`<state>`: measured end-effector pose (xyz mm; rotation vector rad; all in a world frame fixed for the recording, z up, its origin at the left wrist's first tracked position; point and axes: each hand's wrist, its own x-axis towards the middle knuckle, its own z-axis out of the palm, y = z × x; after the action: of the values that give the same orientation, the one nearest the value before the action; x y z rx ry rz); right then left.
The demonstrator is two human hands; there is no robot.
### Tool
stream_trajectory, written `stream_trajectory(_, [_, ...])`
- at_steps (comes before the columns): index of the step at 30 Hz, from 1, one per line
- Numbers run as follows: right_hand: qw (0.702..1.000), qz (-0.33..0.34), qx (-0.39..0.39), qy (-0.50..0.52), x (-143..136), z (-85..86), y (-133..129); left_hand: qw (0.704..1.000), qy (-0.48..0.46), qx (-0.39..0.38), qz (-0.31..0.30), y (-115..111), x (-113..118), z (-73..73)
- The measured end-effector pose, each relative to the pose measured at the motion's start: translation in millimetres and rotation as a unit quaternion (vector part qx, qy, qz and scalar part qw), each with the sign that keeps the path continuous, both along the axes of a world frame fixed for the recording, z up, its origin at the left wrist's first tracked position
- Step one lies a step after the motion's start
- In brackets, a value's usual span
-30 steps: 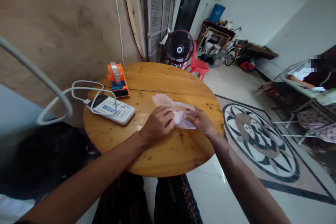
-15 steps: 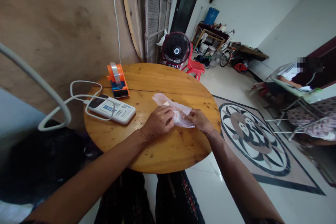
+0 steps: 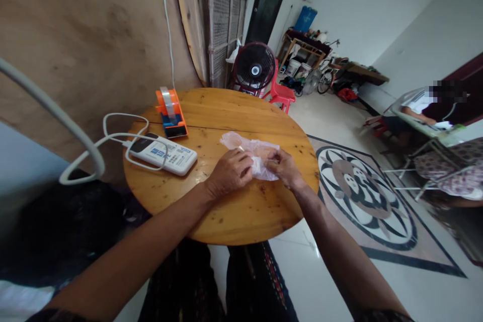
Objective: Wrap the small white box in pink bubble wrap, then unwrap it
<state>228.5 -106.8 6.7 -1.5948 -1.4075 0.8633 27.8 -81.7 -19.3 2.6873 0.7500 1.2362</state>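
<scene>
A thin, translucent pinkish plastic bag [image 3: 234, 139] lies crumpled on the round wooden table [image 3: 226, 216], with a small white item [image 3: 256, 164] in its folds whose kind I cannot make out. My left hand [image 3: 231, 171] is closed, its curled fingers holding the bag and the white item from the left side. On the right side, my right hand [image 3: 284, 167] pinches the bag's edge between thumb and fingers. The fingertips partly cover what lies between the two hands.
A white power bank [image 3: 177, 158] with a looped white cable [image 3: 113, 136] lies at the table's left. Behind it stands an orange and blue tape dispenser [image 3: 171, 112]. Past the table are a fan [image 3: 254, 68] and a red chair [image 3: 282, 91]. A person [image 3: 418, 103] sits far right.
My right fingers have shifted slightly on the bag, and its upper right part is now spread a little further. My left hand keeps its grip. The view has tilted slightly.
</scene>
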Motion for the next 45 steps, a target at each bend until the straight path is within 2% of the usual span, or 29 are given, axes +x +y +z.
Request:
stream_trajectory(4, [0.989, -0.012, -0.044, 0.139, -10.2, 9.5, -1.7, 1.0, 0.013, 0.009, -0.004, 1.2, -0.4, 1.3])
stream_trajectory(9, [0.976, -0.01, -0.06, 0.208, -20.8, 18.7, 1.0, 1.0, 0.009, 0.012, -0.004, 2.2, 1.1, -0.7])
stream_trajectory(16, [0.987, 0.035, -0.055, 0.15, -34.3, 27.6, 5.9, 1.0, -0.009, -0.007, -0.028, 2.2, 3.1, 0.3])
stream_trajectory(20, [0.986, 0.095, -0.065, 0.117, -38.4, 35.7, 4.7, 0.998, -0.045, -0.031, -0.022, -0.6, 2.0, 2.8])
stream_trajectory(26, [0.97, 0.142, -0.114, 0.163, -30.2, 42.4, 4.8, 0.995, -0.07, -0.072, -0.014, -2.5, 1.9, 1.7])
stream_trajectory(30, [0.966, 0.17, -0.116, 0.159, -27.0, 46.2, 2.7, 0.991, -0.081, -0.107, 0.009, -2.8, 1.6, 0.2])
stream_trajectory(38, [0.962, 0.211, -0.122, 0.126, -29.0, 44.8, 5.5, 0.998, 0.0, -0.058, -0.018, -4.9, -2.9, 5.5])
stream_trajectory(41, [0.962, 0.212, -0.117, 0.127, -28.0, 43.5, 5.3, 0.998, -0.018, -0.063, -0.013, -4.9, -3.0, 5.8])
stream_trajectory(45, [0.968, 0.205, -0.103, 0.105, -26.2, 48.6, 4.1, 0.995, -0.049, -0.074, -0.037, -5.2, -4.7, 7.2])
